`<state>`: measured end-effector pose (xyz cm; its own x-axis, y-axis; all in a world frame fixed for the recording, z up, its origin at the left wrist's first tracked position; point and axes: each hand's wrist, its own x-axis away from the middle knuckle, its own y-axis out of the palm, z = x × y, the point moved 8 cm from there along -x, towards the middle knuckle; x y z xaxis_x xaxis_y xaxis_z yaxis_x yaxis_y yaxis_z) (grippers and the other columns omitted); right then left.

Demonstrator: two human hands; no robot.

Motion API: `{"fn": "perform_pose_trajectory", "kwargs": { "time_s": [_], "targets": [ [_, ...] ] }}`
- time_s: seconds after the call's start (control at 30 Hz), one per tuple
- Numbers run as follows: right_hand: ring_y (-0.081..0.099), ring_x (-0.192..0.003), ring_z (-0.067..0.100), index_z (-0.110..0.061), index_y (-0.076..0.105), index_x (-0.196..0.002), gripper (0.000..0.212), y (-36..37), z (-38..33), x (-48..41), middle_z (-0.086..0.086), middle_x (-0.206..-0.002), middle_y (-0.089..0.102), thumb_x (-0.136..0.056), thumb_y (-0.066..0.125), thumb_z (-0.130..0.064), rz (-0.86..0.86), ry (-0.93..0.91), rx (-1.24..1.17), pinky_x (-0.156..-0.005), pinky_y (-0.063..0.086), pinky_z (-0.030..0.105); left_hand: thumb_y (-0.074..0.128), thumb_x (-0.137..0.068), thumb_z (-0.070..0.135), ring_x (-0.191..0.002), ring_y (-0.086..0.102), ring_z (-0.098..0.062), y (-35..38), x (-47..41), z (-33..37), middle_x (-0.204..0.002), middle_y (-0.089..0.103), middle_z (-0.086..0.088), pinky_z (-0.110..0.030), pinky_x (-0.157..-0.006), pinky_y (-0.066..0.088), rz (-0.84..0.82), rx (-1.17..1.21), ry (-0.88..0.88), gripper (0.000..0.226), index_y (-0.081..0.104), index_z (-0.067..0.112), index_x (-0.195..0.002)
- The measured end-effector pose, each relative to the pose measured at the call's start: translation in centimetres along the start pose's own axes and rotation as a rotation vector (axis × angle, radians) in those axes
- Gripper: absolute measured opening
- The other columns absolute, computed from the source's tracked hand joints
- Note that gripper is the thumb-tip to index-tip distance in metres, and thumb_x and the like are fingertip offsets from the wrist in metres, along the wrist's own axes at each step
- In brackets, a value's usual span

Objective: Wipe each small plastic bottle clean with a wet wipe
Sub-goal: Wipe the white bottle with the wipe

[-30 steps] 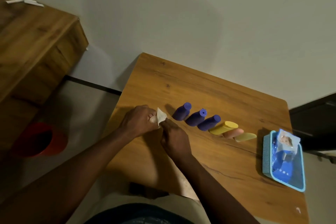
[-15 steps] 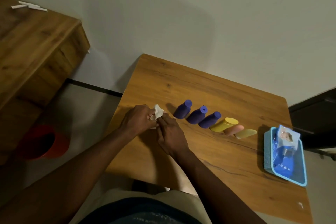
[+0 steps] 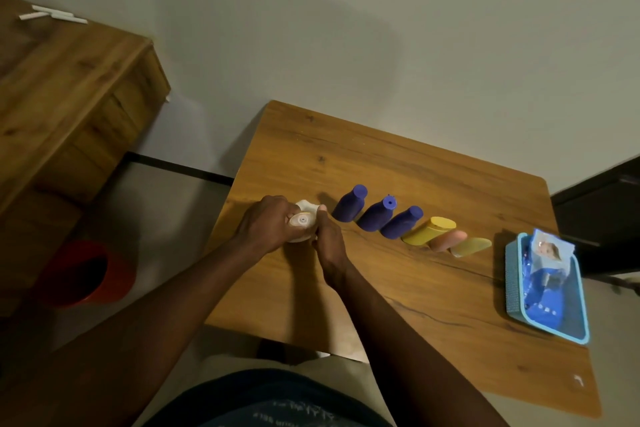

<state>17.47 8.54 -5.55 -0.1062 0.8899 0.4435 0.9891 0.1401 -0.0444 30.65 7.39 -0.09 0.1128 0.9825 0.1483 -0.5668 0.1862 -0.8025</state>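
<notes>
Over the left part of the wooden tabletop [image 3: 381,166], the left hand [image 3: 266,222] has its grip curled round a small pale plastic bottle [image 3: 303,221], while the right hand [image 3: 329,240] pinches a crumpled white wet wipe [image 3: 307,207] against it, just left of three purple plastic bottles [image 3: 375,217].

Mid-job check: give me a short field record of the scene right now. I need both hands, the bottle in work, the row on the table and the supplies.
left hand: grips a pale bottle, cap toward the camera
right hand: holds the white wipe against that bottle
row on table: three purple bottles, yellow bottle, pink bottle, pale yellow bottle
supplies: wipe pack in blue tray, at the table's right end
</notes>
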Motion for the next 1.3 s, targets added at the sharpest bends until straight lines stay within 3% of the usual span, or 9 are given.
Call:
{"fn": "perform_pose_trajectory", "kwargs": {
  "time_s": [0.1, 0.27, 0.4, 0.5, 0.7, 0.83, 1.0, 1.13, 1.3],
  "targets": [
    [0.067, -0.112, 0.005, -0.033, 0.069, -0.115, 0.044, 0.2, 1.1, 1.0, -0.013, -0.11, 0.075, -0.111, 0.028, -0.047, 0.03, 0.038, -0.083, -0.094, 0.05, 0.026, 0.06, -0.073, 0.074, -0.071, 0.062, -0.014, 0.0, 0.1, -0.3, -0.083, 0.067, 0.003, -0.03, -0.054, 0.045, 0.016, 0.033, -0.016, 0.054, 0.078, 0.028, -0.096],
    [0.065, -0.088, -0.015, -0.032, 0.065, -0.105, 0.04, 0.8, 1.7, 2.3, -0.023, -0.095, 0.071, -0.113, 0.026, -0.036, -0.006, 0.02, -0.199, -0.071, 0.047, 0.005, 0.073, -0.082, 0.054, -0.07, 0.06, -0.017, 0.0, -0.1, 0.0, -0.079, 0.062, 0.003, -0.029, -0.054, 0.038, 0.024, -0.041, -0.002, 0.032, 0.07, 0.022, -0.078],
    [0.069, -0.108, 0.001, -0.022, 0.069, -0.119, 0.049, 0.4, 0.7, 1.1, -0.005, -0.112, 0.077, -0.112, 0.026, -0.042, 0.021, 0.006, -0.185, -0.094, 0.051, 0.018, 0.073, -0.083, 0.053, -0.077, 0.061, -0.017, 0.0, 0.0, 0.0, -0.09, 0.066, 0.0, -0.033, -0.063, 0.051, 0.028, -0.029, -0.005, 0.037, 0.075, 0.023, -0.105],
    [0.067, -0.119, 0.014, -0.019, 0.069, -0.128, 0.058, 0.5, 0.8, 0.1, 0.0, -0.123, 0.075, -0.11, 0.024, -0.052, 0.018, 0.036, -0.135, -0.108, 0.048, 0.036, 0.072, -0.081, 0.056, -0.08, 0.062, -0.019, 0.2, 0.1, 0.1, -0.094, 0.066, -0.002, -0.039, -0.068, 0.054, 0.011, -0.038, -0.004, 0.042, 0.076, 0.019, -0.101],
    [0.068, -0.104, 0.016, -0.017, 0.07, -0.121, 0.068, 1.0, 3.5, 0.8, 0.013, -0.114, 0.075, -0.107, 0.02, -0.061, 0.053, 0.129, -0.15, -0.094, 0.049, 0.032, 0.072, -0.08, 0.052, -0.068, 0.057, -0.016, 0.1, 0.0, 0.2, -0.076, 0.058, 0.004, -0.032, -0.054, 0.043, 0.005, -0.048, 0.002, 0.035, 0.068, 0.017, -0.078],
    [0.067, -0.116, 0.015, -0.019, 0.065, -0.127, 0.055, 1.8, 3.9, 2.7, 0.007, -0.125, 0.072, -0.11, 0.024, -0.051, 0.092, 0.166, -0.351, -0.109, 0.048, 0.036, 0.072, -0.079, 0.054, -0.064, 0.058, -0.014, 0.4, -0.1, -0.3, -0.072, 0.061, 0.004, -0.034, -0.053, 0.047, 0.018, -0.028, -0.034, 0.035, 0.068, 0.02, -0.072],
    [0.071, -0.104, 0.016, -0.016, 0.068, -0.115, 0.052, 2.1, 2.7, 3.1, -0.001, -0.103, 0.078, -0.11, 0.027, -0.047, 0.162, 0.198, -0.56, -0.089, 0.054, 0.03, 0.071, -0.079, 0.054, -0.061, 0.06, -0.015, 0.4, -0.1, -0.3, -0.065, 0.062, 0.005, -0.032, -0.051, 0.042, 0.01, -0.006, -0.054, 0.036, 0.064, 0.021, -0.066],
    [0.072, -0.076, 0.002, -0.022, 0.066, -0.106, 0.046, 1.9, 2.7, 2.6, -0.01, -0.083, 0.078, -0.111, 0.027, -0.047, 0.197, 0.228, -0.597, -0.072, 0.053, 0.025, 0.074, -0.078, 0.051, -0.058, 0.06, -0.012, 0.3, -0.1, -0.1, -0.063, 0.065, 0.006, -0.032, -0.051, 0.045, 0.024, -0.009, -0.088, 0.033, 0.069, 0.02, -0.068],
    [0.071, -0.094, 0.013, -0.017, 0.069, -0.111, 0.056, 2.2, 3.3, 2.7, -0.006, -0.089, 0.079, -0.11, 0.025, -0.051, 0.2, 0.308, -0.539, -0.098, 0.054, 0.041, 0.079, -0.075, 0.051, -0.071, 0.067, -0.013, 0.3, 0.0, -0.3, -0.079, 0.072, 0.005, -0.037, -0.062, 0.057, 0.036, -0.019, -0.118, 0.033, 0.074, 0.02, -0.088]
  ]
}}
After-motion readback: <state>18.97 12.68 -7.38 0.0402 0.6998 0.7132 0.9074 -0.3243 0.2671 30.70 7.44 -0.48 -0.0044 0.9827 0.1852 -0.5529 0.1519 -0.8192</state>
